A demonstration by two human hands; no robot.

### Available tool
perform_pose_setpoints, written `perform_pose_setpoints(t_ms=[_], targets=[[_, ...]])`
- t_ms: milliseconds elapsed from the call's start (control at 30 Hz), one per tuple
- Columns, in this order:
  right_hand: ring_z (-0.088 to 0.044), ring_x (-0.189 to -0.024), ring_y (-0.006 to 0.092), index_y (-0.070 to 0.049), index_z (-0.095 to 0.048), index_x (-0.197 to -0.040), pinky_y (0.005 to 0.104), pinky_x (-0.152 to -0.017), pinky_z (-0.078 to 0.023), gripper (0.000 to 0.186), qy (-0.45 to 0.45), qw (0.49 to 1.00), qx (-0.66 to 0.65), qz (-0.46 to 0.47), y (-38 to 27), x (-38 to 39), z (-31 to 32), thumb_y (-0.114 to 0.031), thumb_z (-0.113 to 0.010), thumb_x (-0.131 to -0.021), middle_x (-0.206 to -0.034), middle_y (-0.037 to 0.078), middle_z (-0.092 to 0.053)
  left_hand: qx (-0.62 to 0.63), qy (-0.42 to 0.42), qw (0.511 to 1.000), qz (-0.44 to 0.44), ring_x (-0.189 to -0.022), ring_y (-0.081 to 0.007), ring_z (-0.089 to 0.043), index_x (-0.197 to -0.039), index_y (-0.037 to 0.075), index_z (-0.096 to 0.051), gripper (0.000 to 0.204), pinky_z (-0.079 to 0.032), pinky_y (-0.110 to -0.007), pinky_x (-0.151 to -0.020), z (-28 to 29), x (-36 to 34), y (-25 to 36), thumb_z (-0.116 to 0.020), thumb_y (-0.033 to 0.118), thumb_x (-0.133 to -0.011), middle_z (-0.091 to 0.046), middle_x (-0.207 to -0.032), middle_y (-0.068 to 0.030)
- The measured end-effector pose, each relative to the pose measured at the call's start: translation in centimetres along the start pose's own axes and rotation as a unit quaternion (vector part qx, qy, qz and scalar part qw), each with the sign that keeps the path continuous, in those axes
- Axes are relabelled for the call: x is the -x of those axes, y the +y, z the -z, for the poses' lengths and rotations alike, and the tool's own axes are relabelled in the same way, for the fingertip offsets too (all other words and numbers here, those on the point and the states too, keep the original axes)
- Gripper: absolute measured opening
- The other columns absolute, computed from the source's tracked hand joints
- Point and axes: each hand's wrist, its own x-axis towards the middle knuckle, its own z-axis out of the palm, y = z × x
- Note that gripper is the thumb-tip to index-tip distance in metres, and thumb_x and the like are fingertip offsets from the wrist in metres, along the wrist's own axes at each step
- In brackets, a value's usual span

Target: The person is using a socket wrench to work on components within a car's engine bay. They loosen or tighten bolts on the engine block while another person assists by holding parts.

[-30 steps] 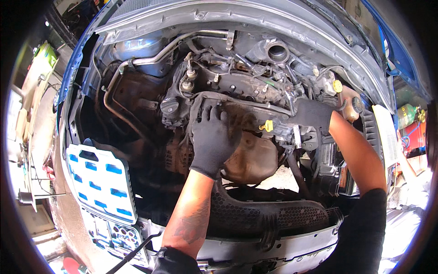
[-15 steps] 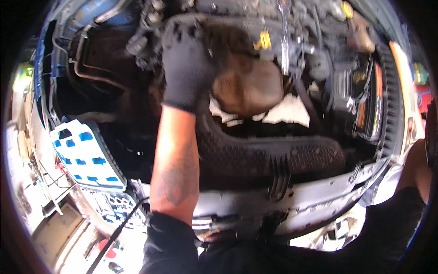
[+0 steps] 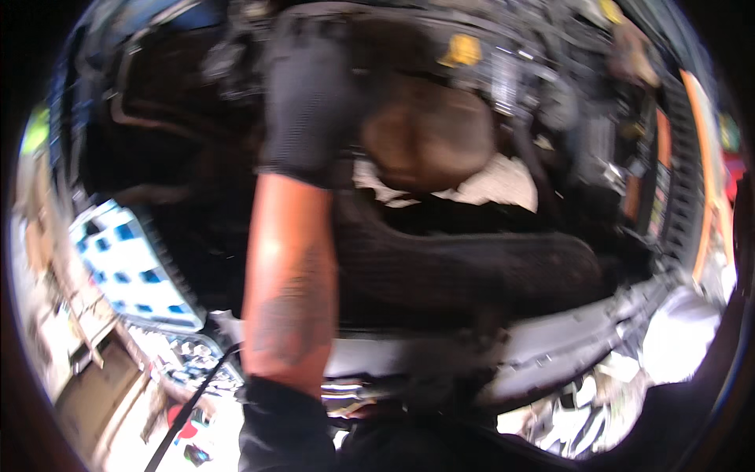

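My left hand (image 3: 311, 98), in a black glove, reaches far into a car's engine bay, its bare forearm crossing the front crossmember (image 3: 550, 354). Motion blur smears the fingers among dark engine parts, so what they touch or hold does not show. Just right of the glove sits a rusty brown metal shield (image 3: 429, 138). Beyond that shield is a yellow plastic piece (image 3: 462, 50), with a blurred shiny metal part (image 3: 504, 82) to its right. My right hand is out of view; only a dark sleeve (image 3: 676, 417) shows at lower right.
A blue-and-white tool case lid (image 3: 138, 267) stands at the left, its section of metal pieces (image 3: 185, 354) below. A thin black rod (image 3: 193, 409) slants up at lower left. A dark ribbed duct (image 3: 487, 263) runs behind the crossmember. An orange strip (image 3: 700, 173) edges the right side.
The view has shifted slightly and blurred. My left hand stays deep in the engine bay, a little further left and up in the picture. My right arm has dropped lower at the right edge.
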Motion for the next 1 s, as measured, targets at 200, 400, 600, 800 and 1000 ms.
perform_pose_setpoints(t_ms=[200,400,600,800,1000], targets=[[-0.064,-0.113,0.0476,0.007,-0.030,-0.138,0.0479,-0.099,-0.052,0.091,0.008,1.000,-0.010,-0.027,-0.8,1.1,0.9,-0.055,-0.072,-0.086,-0.119,0.036,-0.063,-0.014,-0.071,0.996,0.055,-0.123,-0.0424,-0.056,-0.125,0.009,-0.067,0.049,-0.044,-0.052,-0.106,0.7,0.0,0.3,-0.071,0.041,-0.087,-0.064,-0.127,-0.0179],[-0.063,-0.116,0.0484,0.008,-0.023,-0.146,0.0475,-0.101,-0.051,0.101,0.066,0.993,-0.041,-0.091,-1.0,3.4,3.0,-0.057,-0.072,-0.086,-0.123,0.037,-0.062,0.007,-0.032,0.997,0.067,-0.132,-0.0446,-0.049,-0.126,0.008,-0.065,0.052,-0.041,-0.054,-0.110,0.9,-0.7,1.9,-0.072,0.036,-0.083,-0.061,-0.130,-0.0192],[-0.062,-0.120,0.0492,0.008,-0.015,-0.153,0.0470,-0.104,-0.050,0.112,0.127,0.946,-0.209,-0.213,-5.5,-2.7,-3.7,-0.060,-0.073,-0.086,-0.127,0.038,-0.061,-0.014,-0.005,0.996,0.085,-0.130,-0.0447,-0.050,-0.121,0.000,-0.065,0.055,-0.031,-0.056,-0.118,2.1,-0.4,1.2,-0.072,0.038,-0.082,-0.061,-0.127,-0.0220],[-0.066,-0.112,0.0483,0.012,-0.024,-0.148,0.0503,-0.096,-0.054,0.101,0.064,0.912,-0.273,-0.301,-10.2,-9.3,-12.0,-0.042,-0.078,-0.082,-0.118,0.038,-0.064,-0.014,-0.063,0.988,0.139,-0.130,-0.0433,-0.050,-0.121,0.002,-0.064,0.054,-0.037,-0.054,-0.112,2.0,-0.6,2.2,-0.071,0.040,-0.084,-0.060,-0.128,-0.0232],[-0.070,-0.096,0.0481,0.012,-0.044,-0.131,0.0507,-0.087,-0.056,0.066,-0.024,0.980,-0.165,-0.107,-3.1,-11.6,-14.2,-0.016,-0.067,-0.077,-0.097,0.034,-0.069,0.017,-0.057,0.985,0.160,-0.127,-0.0439,-0.052,-0.119,-0.001,-0.064,0.055,-0.040,-0.055,-0.109,2.0,-0.2,2.1,-0.067,0.044,-0.086,-0.060,-0.128,-0.0243]])
